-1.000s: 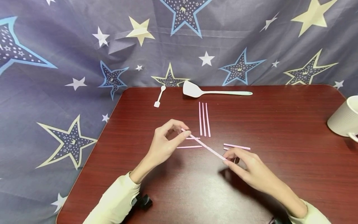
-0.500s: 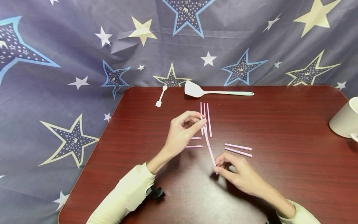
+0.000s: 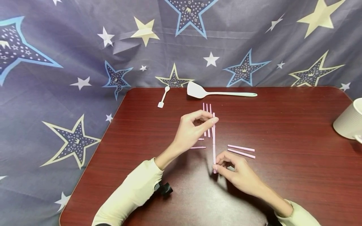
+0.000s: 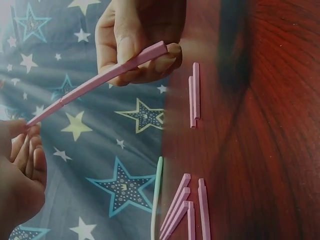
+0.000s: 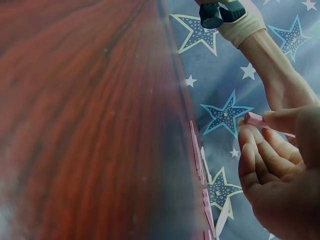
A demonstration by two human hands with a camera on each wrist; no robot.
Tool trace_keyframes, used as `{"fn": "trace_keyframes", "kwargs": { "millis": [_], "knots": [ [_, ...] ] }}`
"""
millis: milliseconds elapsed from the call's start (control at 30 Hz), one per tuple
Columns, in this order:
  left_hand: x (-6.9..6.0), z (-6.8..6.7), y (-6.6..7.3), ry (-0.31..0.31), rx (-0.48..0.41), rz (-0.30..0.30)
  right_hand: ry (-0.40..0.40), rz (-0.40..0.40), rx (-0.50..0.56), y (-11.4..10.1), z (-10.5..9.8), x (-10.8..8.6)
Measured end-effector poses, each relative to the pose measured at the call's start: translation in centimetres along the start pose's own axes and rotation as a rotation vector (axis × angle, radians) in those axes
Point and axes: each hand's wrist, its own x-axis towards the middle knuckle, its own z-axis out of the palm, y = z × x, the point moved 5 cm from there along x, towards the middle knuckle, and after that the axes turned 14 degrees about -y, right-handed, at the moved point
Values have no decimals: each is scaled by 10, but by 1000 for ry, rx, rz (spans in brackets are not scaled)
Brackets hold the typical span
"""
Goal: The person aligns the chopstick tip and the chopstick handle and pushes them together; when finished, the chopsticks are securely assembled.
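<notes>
A slim pink stick (image 3: pixel 214 138) with a seam near its middle is held between both hands, above the table. My left hand (image 3: pixel 190 128) pinches its far end between thumb and fingers. Its near end is pinched by my right hand (image 3: pixel 240 172). In the left wrist view the same stick (image 4: pixel 82 89) slants, its seam visible between the hands. Behind the left hand lie three upright-laid pink sticks (image 3: pixel 207 108), partly covered. Two shorter-looking pink sticks (image 3: pixel 199 147) lie crosswise below them, partly hidden by that hand. Another pair of pink sticks (image 3: pixel 241 153) lies just beyond the right hand.
Along the far edge of the brown table (image 3: pixel 282 125) lie a white spatula (image 3: pixel 198 91) with a pale green handle and a small white spoon-like scoop (image 3: pixel 162 97). A ribbed white mug (image 3: pixel 349 119) stands at the right. A starry curtain (image 3: pixel 181 47) hangs behind.
The pink stick has swung from a diagonal to nearly straight away from me. My left hand moved right and slightly farther out; the right hand shifted left and nearer, uncovering the right-hand pair.
</notes>
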Motion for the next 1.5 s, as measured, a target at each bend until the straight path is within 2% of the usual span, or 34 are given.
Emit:
{"fn": "trace_keyframes", "kwargs": {
  "millis": [200,467,967,1300,1500],
  "knots": [
    [3,0,-2,-7,7,-31,19,1,20,1,0,1],
    [8,1,-7,-19,13,-36,47,5,43,1,1,2],
    [10,5,-7,-50,-73,11,105,-3,99,0,4,1],
    [12,7,0,-87,-84,44,106,-41,109,-4,6,1],
    [11,8,-1,-85,-110,67,97,-58,100,-4,6,0]
  ]
}}
